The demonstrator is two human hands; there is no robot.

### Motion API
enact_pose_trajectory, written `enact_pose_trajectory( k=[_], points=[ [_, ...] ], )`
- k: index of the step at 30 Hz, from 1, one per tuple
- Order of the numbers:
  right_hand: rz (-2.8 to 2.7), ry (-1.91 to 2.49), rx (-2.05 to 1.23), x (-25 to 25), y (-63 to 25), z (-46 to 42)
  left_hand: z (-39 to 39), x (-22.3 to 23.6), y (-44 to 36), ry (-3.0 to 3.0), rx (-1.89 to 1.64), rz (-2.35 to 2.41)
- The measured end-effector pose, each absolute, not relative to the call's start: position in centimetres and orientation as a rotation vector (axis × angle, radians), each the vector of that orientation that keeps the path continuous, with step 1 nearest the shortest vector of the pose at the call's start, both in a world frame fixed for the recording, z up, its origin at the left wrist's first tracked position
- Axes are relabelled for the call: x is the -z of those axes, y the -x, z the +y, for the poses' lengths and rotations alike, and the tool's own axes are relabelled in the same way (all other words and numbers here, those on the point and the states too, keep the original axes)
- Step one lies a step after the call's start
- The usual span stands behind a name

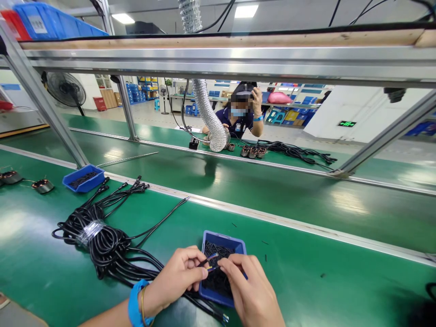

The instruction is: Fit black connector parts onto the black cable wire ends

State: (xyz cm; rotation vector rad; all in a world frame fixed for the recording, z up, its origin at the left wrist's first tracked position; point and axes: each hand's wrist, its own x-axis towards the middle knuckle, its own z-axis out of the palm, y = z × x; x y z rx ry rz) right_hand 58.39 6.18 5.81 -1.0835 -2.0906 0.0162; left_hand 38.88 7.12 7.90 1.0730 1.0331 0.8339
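My left hand (179,277) pinches the thin wire ends of a black cable (211,261) just over a small blue tray (223,240) filled with short black sleeves. My right hand (250,293) is closed in a pinch at the same wire tips, on a small piece I cannot make out. A blue wristband is on my left wrist. A coiled bundle of black cables (102,240), wrapped with clear tape, lies on the green mat to the left, and one strand runs from it toward my hands.
A second blue tray (83,178) and two copper coils (42,185) sit at far left. A conveyor belt (272,190) runs beyond the metal rail. Across it another person sits by a silver flexible duct (209,113), more coils and black cables (296,152).
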Motion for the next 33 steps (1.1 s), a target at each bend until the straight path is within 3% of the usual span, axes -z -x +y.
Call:
enact_pose_trajectory(
  k=[33],
  points=[
    [-2.311, 1.03, 0.113, -5.81, -58.86, 6.42, 7.15, -7.09, -38.91, -1.056, -0.884, 1.062]
  ],
)
